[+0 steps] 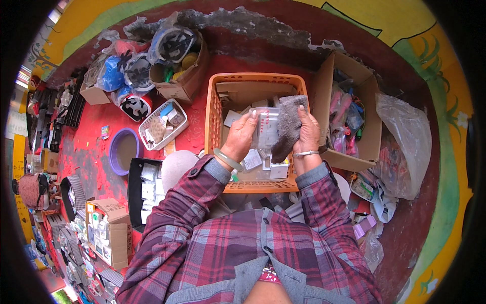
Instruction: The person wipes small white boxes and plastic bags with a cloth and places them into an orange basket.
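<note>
Left hand: The left edge of a clear, flat, rectangular plastic case point(267, 126) is pinched between the thumb and fingers of the left hand point(242, 136); a pale green ring-shaped bangle point(228, 159) is worn on that wrist.
Right hand: A dark grey, fuzzy cloth point(291, 121) is gripped in the right hand point(308, 133), with the thumb laid on top; a narrow silver-coloured bracelet point(306, 153) is worn there.
Case and cloth: The case is held above an orange, rectangular plastic basket point(215, 111), and its right part is covered by the cloth. Red marks are seen on the case; its contents cannot be made out.
Orange basket: Small white boxes point(278, 171) and brown cardboard are held inside.
Right of basket: An open brown cardboard box point(369, 116) is filled with pink and other coloured packets point(341, 121); a crumpled, translucent plastic sheet point(405, 131) is spread beside it.
Left of basket: A white, rectangular plastic basket point(186, 123) of small goods, a round purple basin point(112, 157) and a black tray point(134, 192) of white packages are set on a worn red surface point(91, 147).
Clothing: A red, navy and grey plaid jacket point(233, 243) is worn.
</note>
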Demonstrator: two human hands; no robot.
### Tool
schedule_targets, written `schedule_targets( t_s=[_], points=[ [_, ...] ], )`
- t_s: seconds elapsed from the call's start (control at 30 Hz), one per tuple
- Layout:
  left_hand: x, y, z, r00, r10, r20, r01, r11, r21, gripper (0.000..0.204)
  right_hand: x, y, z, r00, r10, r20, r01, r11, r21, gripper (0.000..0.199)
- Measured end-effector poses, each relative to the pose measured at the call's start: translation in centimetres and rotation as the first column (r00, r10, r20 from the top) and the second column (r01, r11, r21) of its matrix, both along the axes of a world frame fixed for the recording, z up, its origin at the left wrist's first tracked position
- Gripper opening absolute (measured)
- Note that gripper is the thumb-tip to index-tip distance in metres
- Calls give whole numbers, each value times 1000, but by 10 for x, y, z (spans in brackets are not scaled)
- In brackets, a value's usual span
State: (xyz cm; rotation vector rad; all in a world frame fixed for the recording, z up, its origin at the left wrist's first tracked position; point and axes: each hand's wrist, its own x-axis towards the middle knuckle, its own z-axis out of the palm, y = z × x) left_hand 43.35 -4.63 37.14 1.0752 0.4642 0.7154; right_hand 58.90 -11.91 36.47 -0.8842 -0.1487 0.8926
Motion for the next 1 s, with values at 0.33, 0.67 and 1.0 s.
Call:
schedule_targets(
  t_s=[0.33, 0.67, 1.0],
  points=[
    [-22, 27, 10, 985, 130, 113, -93, 953, -287, 35, 69, -12, -15, 943, -315, -104, 316, 949, -8, 27],
    [-33, 37, 10, 960, 241, 140, -195, 940, -280, 39, 34, -10, 26, 989, 142, 42, -147, 964, 221, 44],
    [-19, 20, 5, 978, 178, 106, -152, 965, -215, 37, -7, -2, 16, 942, 318, -109, -301, 943, 145, 40]
  ],
)
